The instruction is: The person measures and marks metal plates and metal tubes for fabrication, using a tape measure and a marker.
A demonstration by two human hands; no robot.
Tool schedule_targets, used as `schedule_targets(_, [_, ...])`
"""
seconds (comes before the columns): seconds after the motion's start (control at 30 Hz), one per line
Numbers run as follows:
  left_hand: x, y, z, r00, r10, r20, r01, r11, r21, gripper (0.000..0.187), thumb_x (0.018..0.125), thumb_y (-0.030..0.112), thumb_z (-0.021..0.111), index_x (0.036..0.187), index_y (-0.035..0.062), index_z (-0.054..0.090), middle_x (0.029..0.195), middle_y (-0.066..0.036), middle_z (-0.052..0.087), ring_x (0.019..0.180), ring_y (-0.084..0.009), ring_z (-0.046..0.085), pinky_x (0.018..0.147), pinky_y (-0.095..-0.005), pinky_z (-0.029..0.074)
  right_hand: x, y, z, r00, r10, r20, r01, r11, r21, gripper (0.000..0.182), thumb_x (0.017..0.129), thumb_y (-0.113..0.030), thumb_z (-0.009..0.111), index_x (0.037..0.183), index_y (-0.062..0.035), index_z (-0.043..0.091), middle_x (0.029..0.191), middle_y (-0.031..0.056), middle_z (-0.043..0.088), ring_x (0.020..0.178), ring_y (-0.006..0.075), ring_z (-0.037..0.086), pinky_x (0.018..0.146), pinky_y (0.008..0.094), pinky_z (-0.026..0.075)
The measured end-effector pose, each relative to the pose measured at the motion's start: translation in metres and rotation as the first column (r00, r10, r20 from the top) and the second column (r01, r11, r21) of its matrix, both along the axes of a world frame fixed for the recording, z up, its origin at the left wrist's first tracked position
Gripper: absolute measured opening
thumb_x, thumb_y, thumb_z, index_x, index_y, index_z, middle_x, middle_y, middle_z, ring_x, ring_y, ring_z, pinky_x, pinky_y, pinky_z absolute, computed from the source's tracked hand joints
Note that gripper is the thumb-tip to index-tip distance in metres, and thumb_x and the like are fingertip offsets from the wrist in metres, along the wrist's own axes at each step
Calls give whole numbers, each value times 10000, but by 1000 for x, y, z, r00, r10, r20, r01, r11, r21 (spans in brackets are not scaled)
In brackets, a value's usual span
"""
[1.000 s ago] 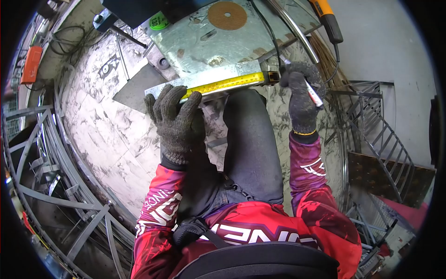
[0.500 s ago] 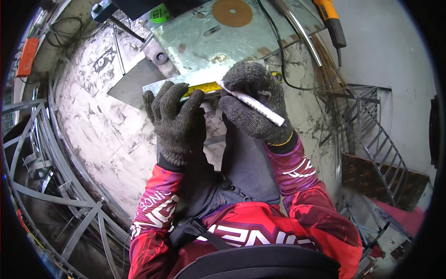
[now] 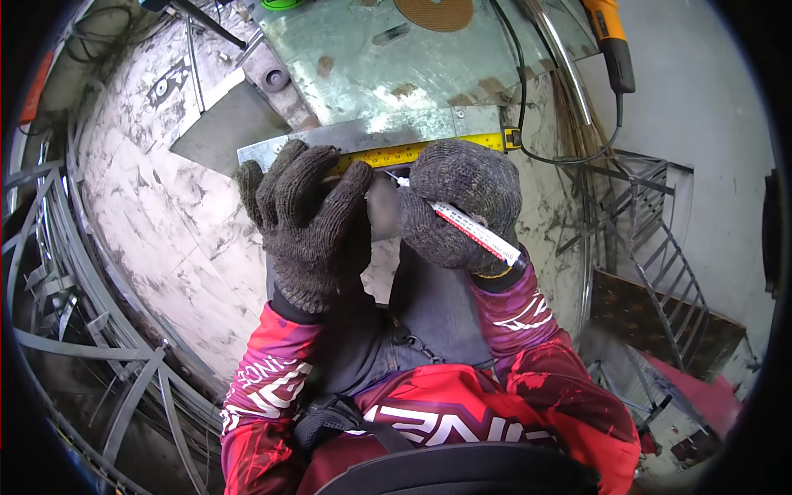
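A flat metal strip [image 3: 388, 132] lies across my knees with a yellow tape measure [image 3: 445, 148] stretched along it. My left hand [image 3: 305, 219], in a dark knit glove, presses down on the strip and the tape's left part. In its own dark glove, my right hand [image 3: 462, 210] grips a white marker pen [image 3: 466, 229] with red print. The pen's tip touches the strip just below the tape, between the two hands. The tape's end hook sits at the strip's right end.
A galvanised steel sheet [image 3: 371, 58] lies beyond the strip, with a brown abrasive disc [image 3: 433, 10] on it. An orange-handled power tool [image 3: 615, 41] and its black cable lie at the upper right. Curved metal frames [image 3: 74, 330] stand at left, a metal grille [image 3: 668, 247] at right.
My right hand swung from the strip's right end to its middle and brought the pen tip down onto the strip. The left hand stayed on the tape.
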State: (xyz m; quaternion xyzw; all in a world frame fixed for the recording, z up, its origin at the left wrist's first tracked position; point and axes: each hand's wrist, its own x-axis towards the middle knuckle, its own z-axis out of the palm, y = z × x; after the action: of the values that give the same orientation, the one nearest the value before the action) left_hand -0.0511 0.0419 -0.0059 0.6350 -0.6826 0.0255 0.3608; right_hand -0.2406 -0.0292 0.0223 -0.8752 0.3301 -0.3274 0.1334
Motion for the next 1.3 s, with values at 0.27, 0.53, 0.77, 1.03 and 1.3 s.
schedule_targets(0.27, [0,0,2,1000,-9,-2,9,1000,16,466,782,91,714,1224,230,757,1308,-88,637,1328,-354,562,1227,-615,249,-1,4,-3,998,-29,-60,24,997,-76,223,801,-295,807,953,-160,716,941,90,688,862,333,687,776,488,540])
schedule_targets(0.53, [0,1,1,1000,-9,-14,9,1000,24,440,776,100,721,1197,222,768,1321,-86,639,1335,-358,552,1224,-611,243,0,1,-2,1000,-2,-18,1,999,-49,222,801,-273,813,972,-175,710,983,90,691,899,322,689,802,477,541])
schedule_targets(0.77, [0,1,5,1000,-4,2,4,999,54,452,765,111,728,1197,241,768,1323,-81,637,1336,-355,550,1224,-618,243,0,-2,3,1000,17,-3,-17,1000,-9,239,766,-249,833,972,-177,736,968,83,713,883,319,706,776,463,549])
schedule_targets(1.03, [1,2,5,1000,-16,-16,17,999,46,461,764,109,736,1203,243,767,1333,-82,631,1342,-357,544,1223,-620,243,0,-1,2,997,27,-74,-25,999,20,258,758,-253,835,984,-182,732,969,83,715,888,320,710,781,472,554])
schedule_targets(1.3, [1,1,5,1000,-14,-27,16,999,45,458,762,112,741,1200,245,764,1334,-84,631,1345,-358,541,1227,-616,234,-1,-3,-1,998,32,-48,-31,999,8,230,772,-257,824,959,-179,714,946,81,702,875,325,707,767,476,559])
